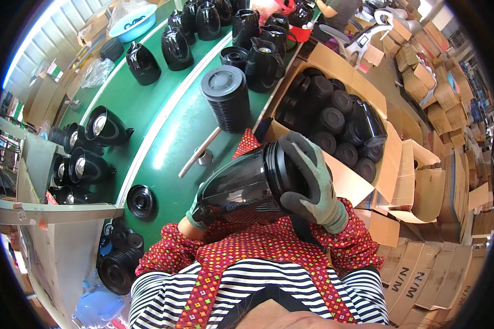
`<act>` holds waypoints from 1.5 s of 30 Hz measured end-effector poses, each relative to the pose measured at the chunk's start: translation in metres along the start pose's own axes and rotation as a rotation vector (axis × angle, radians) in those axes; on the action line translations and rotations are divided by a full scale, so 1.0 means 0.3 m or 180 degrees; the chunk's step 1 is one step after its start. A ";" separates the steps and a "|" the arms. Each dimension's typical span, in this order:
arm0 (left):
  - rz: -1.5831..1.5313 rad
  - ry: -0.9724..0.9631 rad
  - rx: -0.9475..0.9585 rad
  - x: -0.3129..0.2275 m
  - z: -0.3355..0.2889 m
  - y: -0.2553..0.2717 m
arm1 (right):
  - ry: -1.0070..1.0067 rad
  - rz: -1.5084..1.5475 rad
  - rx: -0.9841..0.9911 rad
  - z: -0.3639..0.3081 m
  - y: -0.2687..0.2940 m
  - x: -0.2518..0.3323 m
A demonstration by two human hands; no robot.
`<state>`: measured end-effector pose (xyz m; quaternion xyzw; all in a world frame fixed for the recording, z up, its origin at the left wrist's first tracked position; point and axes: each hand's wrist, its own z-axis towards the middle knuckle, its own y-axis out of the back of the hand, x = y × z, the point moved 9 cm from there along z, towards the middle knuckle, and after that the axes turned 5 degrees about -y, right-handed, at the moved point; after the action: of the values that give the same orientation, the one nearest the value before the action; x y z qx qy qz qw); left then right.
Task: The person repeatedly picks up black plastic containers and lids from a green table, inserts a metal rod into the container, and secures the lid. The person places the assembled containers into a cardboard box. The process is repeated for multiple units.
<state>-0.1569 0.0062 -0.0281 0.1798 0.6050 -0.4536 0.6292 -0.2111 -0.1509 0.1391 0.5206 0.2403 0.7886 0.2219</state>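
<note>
Head view: your green bench runs from near left to far centre, with the open carton of black jugs to its right. Your jug lies tilted before your chest, ringed end to the right. Your right hand holds that end, thumb and fingers spread wide around it; your left hand supports the other end, its fingers mostly hidden. Best, I judge, to steady the left end, keep right-hand pressure square, and stay clear of the disc stack beyond and loose disc at near left.
</note>
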 end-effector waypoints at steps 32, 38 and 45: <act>0.1338 -0.0172 -0.1615 -0.118 -0.095 0.093 | 0.0108 0.1169 -0.1127 -0.257 0.191 -0.071; 0.2782 -0.0829 -0.0995 -0.172 -0.084 0.020 | -0.0510 0.1269 -0.0833 -0.246 0.155 -0.133; 0.2991 -0.1078 -0.0687 -0.169 -0.080 0.007 | -0.0100 0.0569 -0.0540 -0.240 0.102 -0.098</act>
<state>-0.1624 0.0438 0.0131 0.2903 0.3917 -0.0795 0.8695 -0.2705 -0.2032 0.1121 0.5317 0.1219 0.8145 0.1977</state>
